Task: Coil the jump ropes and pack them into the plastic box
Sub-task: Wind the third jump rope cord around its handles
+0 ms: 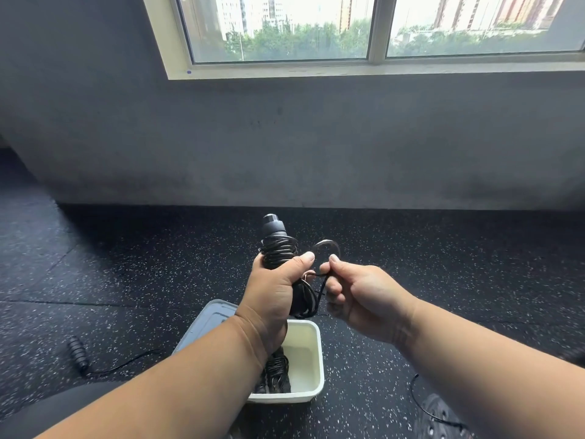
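My left hand [274,288] grips a pair of black jump rope handles [276,239] held upright, with black cord wound in several turns around them. My right hand [357,293] pinches a loop of the same cord [327,247] just to the right of the handles. Below my hands stands the white plastic box [311,343] on the floor; a coiled black jump rope [274,373] lies in its left side, partly hidden by my left forearm.
The box's translucent lid [210,321] leans at the box's left. Another black handle [77,351] with loose cord lies on the speckled rubber floor at the left. A thin cord [421,403] and a dark shoe [440,416] are at the lower right. A wall stands close ahead.
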Demonstrator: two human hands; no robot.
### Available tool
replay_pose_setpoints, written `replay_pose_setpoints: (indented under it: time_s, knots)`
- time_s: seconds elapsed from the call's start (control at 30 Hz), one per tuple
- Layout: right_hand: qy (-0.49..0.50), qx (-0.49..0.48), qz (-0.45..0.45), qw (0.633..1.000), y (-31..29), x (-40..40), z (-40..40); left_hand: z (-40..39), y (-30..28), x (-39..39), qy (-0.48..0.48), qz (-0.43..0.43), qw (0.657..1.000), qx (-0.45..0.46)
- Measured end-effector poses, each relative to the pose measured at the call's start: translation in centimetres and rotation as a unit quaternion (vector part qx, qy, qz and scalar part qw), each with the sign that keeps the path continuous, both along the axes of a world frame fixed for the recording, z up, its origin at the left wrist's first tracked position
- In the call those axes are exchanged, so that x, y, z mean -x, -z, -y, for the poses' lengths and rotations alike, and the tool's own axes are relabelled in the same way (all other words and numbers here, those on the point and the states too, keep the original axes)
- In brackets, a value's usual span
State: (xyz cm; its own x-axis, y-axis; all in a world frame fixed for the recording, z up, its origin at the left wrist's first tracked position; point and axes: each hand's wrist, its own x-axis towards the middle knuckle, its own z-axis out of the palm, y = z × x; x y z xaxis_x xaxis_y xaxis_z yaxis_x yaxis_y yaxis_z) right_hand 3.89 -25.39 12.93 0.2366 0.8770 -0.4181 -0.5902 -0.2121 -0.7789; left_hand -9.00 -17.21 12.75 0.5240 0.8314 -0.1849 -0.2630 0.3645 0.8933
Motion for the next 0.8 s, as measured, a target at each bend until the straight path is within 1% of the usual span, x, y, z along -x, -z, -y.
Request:
replay_pose_setpoints:
  time_s: [0.1, 0.23, 0.4, 0.53, 0.6, 0.67, 0.8]
  knots:
    - [0.002, -0.004, -0.01, 1.0, -0.4, 0.0, 0.0, -0.4, 0.3, 0.0, -0.02, -0.003, 1.0, 0.013]
    - [-0.008, -0.003, -0.011, 1.0, -0.6, 0.2, -0.1, 0.0, 0.7, -0.3, -0.013, -0.008, 1.0, 0.005]
    - [0.005, -0.013, 0.026, 1.0, -0.9, 0.1, -0.3, 0.6, 0.9, -0.6, 0.003, -0.007, 1.0, -0.004]
    - [-0.01, -0.02, -0.029, 0.999, -1.2, -0.3, -0.4, 1.0, 1.3, -0.8, 0.032, -0.001, 0.999, -0.003]
    - [-0.028, -0.023, -0.031, 0.999, -1.3, -0.4, -0.4, 1.1, 1.3, -0.9, 0.025, 0.0, 1.0, -0.003]
    - [-0.033, -0.02, -0.01, 0.999, -1.1, -0.3, -0.4, 1.0, 1.4, -1.0, 0.024, 0.005, 1.0, 0.0]
    - [-0.018, -0.02, 0.082, 0.996, -0.6, 0.4, -0.2, 0.6, 1.0, -1.1, 0.037, 0.019, 0.999, 0.035]
